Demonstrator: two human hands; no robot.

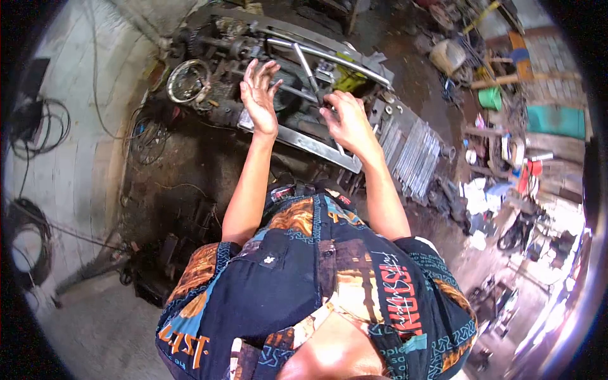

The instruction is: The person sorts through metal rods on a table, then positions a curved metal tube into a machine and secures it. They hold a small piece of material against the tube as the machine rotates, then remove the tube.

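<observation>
A grimy metal machine [228,50] with a chuck ring [188,80] and shiny steel rails [329,57] stands in front of me. My left hand [259,95] hovers above it, fingers spread and holding nothing. My right hand [347,120] curls its fingers around the lower end of a steel lever handle [306,66] that rises from the machine's middle. A flat steel bar [304,142] runs along the machine's near edge, under both wrists.
A stack of grey metal strips [411,152] lies to the right of the machine. Cables [38,126] hang on the wall at left. Tools, a green bucket [489,98] and clutter crowd the far right. A motorbike [519,231] stands on the floor.
</observation>
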